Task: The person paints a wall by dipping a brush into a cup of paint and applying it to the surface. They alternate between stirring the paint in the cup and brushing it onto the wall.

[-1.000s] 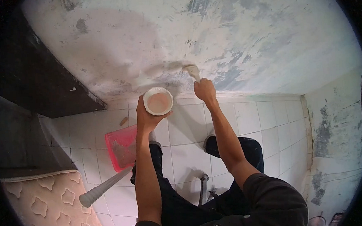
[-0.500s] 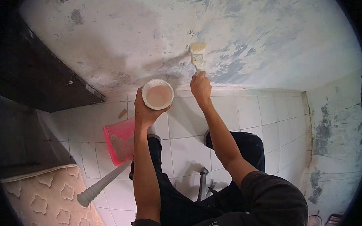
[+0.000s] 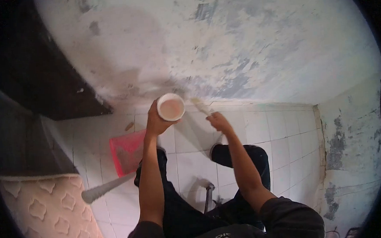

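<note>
My left hand (image 3: 158,120) is wrapped round a white tub (image 3: 171,106) with pale pinkish paint inside, held upright above the floor. In my right hand (image 3: 219,122) is a paintbrush (image 3: 202,106), its fingers closed on the handle and its pale bristles pointing up and left, a little right of the tub's rim. Beyond both hands rises the wall (image 3: 221,40), whitish with grey patches and dark scuffs.
A pink dustpan (image 3: 119,155) with a long grey handle (image 3: 108,188) lies on the white tiled floor (image 3: 188,162), left of my legs. A hammer-like tool (image 3: 208,195) is between my feet. A patterned mattress (image 3: 49,217) is lower left, a dark door (image 3: 46,79) upper left.
The brush has come down from the wall towards the tub, its bristles now tilted left. My view has shifted slightly, and the tub sits a little lower in it.
</note>
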Available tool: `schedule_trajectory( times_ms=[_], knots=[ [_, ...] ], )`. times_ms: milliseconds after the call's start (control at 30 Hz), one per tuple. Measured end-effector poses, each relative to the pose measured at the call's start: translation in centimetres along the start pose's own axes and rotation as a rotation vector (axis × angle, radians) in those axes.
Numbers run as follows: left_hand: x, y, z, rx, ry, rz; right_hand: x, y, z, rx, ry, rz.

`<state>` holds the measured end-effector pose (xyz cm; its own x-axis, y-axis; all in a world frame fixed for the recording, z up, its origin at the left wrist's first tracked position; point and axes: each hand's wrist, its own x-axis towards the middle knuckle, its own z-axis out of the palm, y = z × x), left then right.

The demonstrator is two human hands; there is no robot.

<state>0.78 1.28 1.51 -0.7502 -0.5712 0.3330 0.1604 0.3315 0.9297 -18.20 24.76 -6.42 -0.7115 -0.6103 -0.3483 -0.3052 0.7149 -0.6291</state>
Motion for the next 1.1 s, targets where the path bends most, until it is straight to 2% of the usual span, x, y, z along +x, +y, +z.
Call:
schedule_trajectory(
  times_ms=[33,67,100,167,233,267,333,400,500,633,733,800,867,933,967,1033,1067,1100],
  knots=[
    [-0.3,-0.4,0.2,0.002,-0.037,-0.013,-3.3,-3.2,-2.5,0.303,-0.064,0.214],
    [-0.3,-0.4,0.5,-0.001,-0.075,-0.018,-6.0,-5.2,-4.2,0.483,-0.060,0.200],
    [-0.4,0.6,0.5,0.013,-0.112,-0.037,-8.4,-6.3,-6.1,0.679,-0.161,0.084],
    [-0.9,0.5,1.3,0.056,-0.131,0.005,-12.3,-8.8,-8.4,0.807,-0.209,-0.087],
    [-1.5,1.0,2.2,0.058,-0.155,0.116,-15.3,-11.1,-10.2,0.844,-0.282,-0.044],
    [-1.9,1.5,2.7,0.049,-0.160,0.115,-16.3,-11.5,-10.8,0.880,-0.356,-0.008],
    [-2.7,2.7,3.6,-0.005,-0.190,0.105,-17.5,-11.5,-11.5,0.837,-0.378,0.003],
    [-3.4,3.7,4.5,-0.024,-0.186,0.112,-18.1,-11.7,-11.8,0.616,-0.420,0.073],
    [-3.6,4.0,5.6,-0.069,-0.182,0.107,-18.4,-12.1,-12.6,0.563,-0.520,0.096],
    [-4.5,3.0,7.6,-0.134,-0.161,0.111,-18.3,-11.3,-13.2,0.592,-0.590,0.134],
    [-5.3,3.8,8.9,-0.086,-0.189,0.150,-18.4,-9.6,-12.5,0.728,-0.530,0.234],
    [-5.7,4.5,9.5,-0.018,-0.220,0.141,-19.2,-10.5,-13.9,0.388,-0.524,0.169],
    [-6.2,4.9,10.2,0.027,-0.251,0.136,-19.5,-10.0,-14.5,0.361,-0.582,0.184],
    [-6.6,5.0,11.0,0.093,-0.281,0.236,-19.8,-9.3,-14.6,0.100,-0.454,0.124],
    [-6.9,5.1,11.3,0.086,-0.287,0.234,-19.9,-8.6,-14.4,0.102,-0.451,0.134],
    [-7.5,5.4,11.9,0.093,-0.324,0.238,-20.0,-7.8,-14.0,-0.337,-0.250,-0.275],
    [-7.7,5.5,12.2,0.086,-0.327,0.239,-20.1,-7.7,-14.1,-0.339,-0.248,-0.269],
    [-8.0,5.5,12.5,0.029,-0.353,0.190,-20.4,-9.3,-14.1,-0.418,-0.220,-0.164]
  ],
)
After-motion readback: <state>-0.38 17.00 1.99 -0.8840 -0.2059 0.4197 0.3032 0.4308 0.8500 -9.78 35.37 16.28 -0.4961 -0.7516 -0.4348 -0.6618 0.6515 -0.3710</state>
